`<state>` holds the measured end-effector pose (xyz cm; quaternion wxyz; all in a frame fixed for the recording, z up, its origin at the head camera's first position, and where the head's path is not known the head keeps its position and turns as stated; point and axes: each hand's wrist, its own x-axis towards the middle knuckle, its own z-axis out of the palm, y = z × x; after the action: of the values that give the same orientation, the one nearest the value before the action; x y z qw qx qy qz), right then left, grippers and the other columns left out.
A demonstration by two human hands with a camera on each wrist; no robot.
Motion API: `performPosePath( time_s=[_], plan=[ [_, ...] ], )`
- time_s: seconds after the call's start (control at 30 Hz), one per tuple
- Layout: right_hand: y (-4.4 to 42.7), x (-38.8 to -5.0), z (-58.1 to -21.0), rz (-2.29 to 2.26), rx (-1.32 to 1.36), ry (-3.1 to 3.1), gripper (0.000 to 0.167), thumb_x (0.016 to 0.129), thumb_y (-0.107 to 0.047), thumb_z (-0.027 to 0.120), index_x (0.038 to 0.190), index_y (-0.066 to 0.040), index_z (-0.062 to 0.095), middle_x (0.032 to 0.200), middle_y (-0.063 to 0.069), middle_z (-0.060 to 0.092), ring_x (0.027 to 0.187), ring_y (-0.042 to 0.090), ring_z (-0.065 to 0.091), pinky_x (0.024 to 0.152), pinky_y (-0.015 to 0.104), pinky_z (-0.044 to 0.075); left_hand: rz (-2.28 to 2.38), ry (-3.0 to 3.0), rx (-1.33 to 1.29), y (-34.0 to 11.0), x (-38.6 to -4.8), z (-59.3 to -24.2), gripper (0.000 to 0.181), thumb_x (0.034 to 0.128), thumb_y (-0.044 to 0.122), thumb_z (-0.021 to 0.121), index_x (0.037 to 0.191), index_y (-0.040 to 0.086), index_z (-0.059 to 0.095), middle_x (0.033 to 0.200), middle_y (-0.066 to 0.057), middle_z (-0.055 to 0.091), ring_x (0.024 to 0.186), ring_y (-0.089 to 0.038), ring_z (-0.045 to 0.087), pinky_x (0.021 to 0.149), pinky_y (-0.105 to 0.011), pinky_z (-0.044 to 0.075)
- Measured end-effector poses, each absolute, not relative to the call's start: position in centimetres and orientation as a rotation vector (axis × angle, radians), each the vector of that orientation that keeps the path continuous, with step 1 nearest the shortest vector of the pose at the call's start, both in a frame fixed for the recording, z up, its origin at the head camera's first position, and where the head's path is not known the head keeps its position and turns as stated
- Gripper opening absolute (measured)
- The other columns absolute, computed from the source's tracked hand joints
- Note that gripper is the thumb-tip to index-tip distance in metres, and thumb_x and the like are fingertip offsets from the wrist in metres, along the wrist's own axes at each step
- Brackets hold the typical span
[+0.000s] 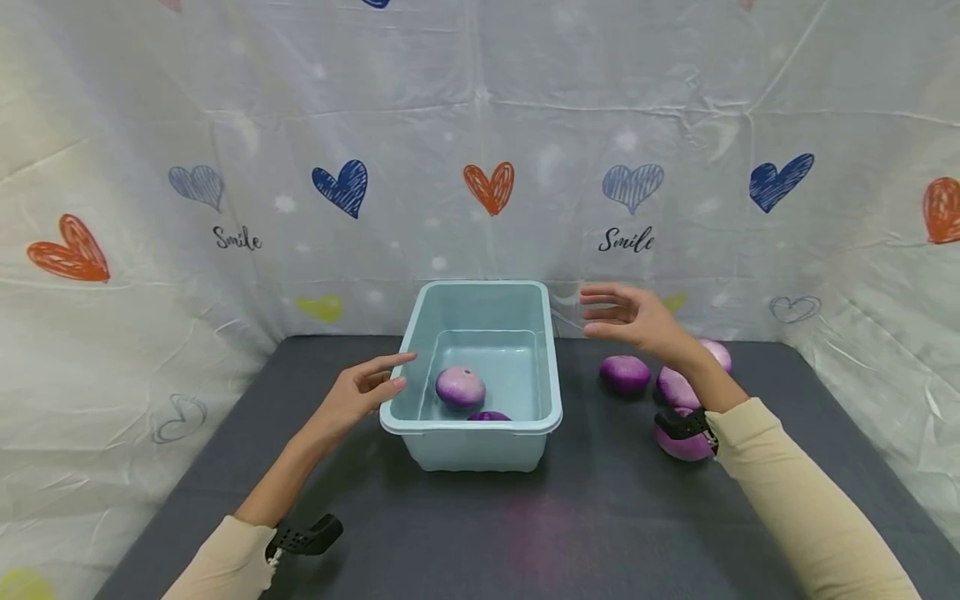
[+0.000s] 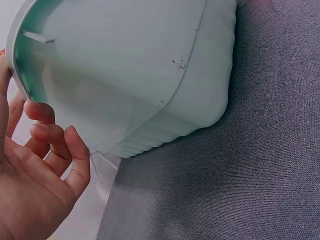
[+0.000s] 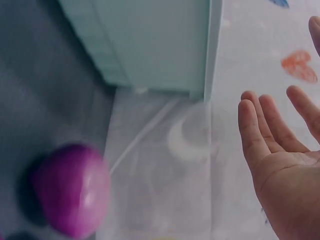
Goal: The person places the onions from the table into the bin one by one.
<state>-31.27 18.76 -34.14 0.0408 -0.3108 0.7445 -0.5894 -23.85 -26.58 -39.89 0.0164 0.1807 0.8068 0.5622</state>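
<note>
A light blue plastic bin [image 1: 472, 450] stands on the dark table with two red onions inside, one paler onion [image 1: 461, 388] and a darker onion [image 1: 489, 416] partly hidden by the near wall. My left hand [image 1: 360, 390] is at the bin's left rim, fingers loosely bent and the index finger reaching over it; firm contact is hard to tell. Holding nothing, my right hand [image 1: 633, 317] hovers right of the bin with fingers spread apart. Below it lies a dark red onion [image 1: 625, 375], also in the right wrist view as a purple onion [image 3: 75, 190].
More red onions lie at the right under the right forearm, among them a near onion [image 1: 684, 446] and a middle onion [image 1: 675, 387]. A white curtain [image 1: 420, 225] printed with hearts hangs behind the dark tabletop [image 1: 450, 533]. Each wrist wears a black strap.
</note>
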Motion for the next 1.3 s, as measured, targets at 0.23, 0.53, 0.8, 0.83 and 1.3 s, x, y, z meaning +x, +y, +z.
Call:
performPosePath(
  time_s=[0.23, 0.53, 0.8, 0.83, 1.3],
  plan=[
    [22.5, -31.3, -35.0, -1.813, -0.876, 2.333, 0.053, 0.097, -0.007, 0.071, 0.145, -0.001, 0.052, 0.142, 0.016, 0.055, 0.128, 0.036, 0.054, 0.093, 0.034, 0.05, 1.748, 2.521, 0.567, -26.7, -23.9, -40.0, 0.046, 0.1029, 0.02, 0.064, 0.147, 0.013, 0.056, 0.136, -0.015, 0.058, 0.097, -0.023, 0.055, 0.073, -0.039, 0.047],
    [25.6, -30.8, -35.3, -1.762, -0.777, 2.441, 0.053, 0.099, -0.011, 0.07, 0.146, 0.0, 0.049, 0.143, 0.019, 0.054, 0.127, 0.033, 0.055, 0.092, 0.031, 0.05, 1.743, 2.531, 0.573, -26.8, -23.9, -40.0, 0.045, 0.1033, 0.02, 0.063, 0.147, 0.013, 0.056, 0.112, -0.011, 0.064, 0.088, -0.018, 0.053, 0.07, -0.037, 0.045],
    [28.3, -30.2, -36.1, -1.736, -0.624, 2.539, 0.053, 0.098, -0.015, 0.072, 0.146, -0.004, 0.052, 0.142, 0.016, 0.054, 0.125, 0.025, 0.058, 0.091, 0.028, 0.05, 1.754, 2.528, 0.593, -26.6, -23.9, -40.0, 0.044, 0.1033, 0.018, 0.063, 0.147, 0.011, 0.057, 0.077, -0.001, 0.05, 0.071, -0.013, 0.043, 0.062, -0.036, 0.04],
    [28.6, -30.2, -36.3, -1.734, -0.608, 2.552, 0.053, 0.098, -0.016, 0.072, 0.146, -0.004, 0.052, 0.141, 0.016, 0.054, 0.124, 0.023, 0.059, 0.091, 0.028, 0.05, 1.753, 2.53, 0.597, -26.6, -23.9, -40.0, 0.044, 0.1034, 0.018, 0.063, 0.147, 0.01, 0.057, 0.078, -0.002, 0.051, 0.072, -0.014, 0.043, 0.062, -0.036, 0.04],
    [34.4, -30.3, -40.1, -1.616, -0.419, 2.778, 0.068, 0.099, -0.019, 0.071, 0.154, 0.002, 0.037, 0.152, 0.03, 0.037, 0.135, 0.051, 0.039, 0.096, 0.032, 0.047, 1.765, 2.505, 0.575, -26.5, -24.0, -40.2, 0.044, 0.1035, 0.019, 0.063, 0.147, 0.012, 0.057, 0.126, -0.016, 0.061, 0.088, -0.02, 0.051, 0.068, -0.037, 0.043]
  ],
)
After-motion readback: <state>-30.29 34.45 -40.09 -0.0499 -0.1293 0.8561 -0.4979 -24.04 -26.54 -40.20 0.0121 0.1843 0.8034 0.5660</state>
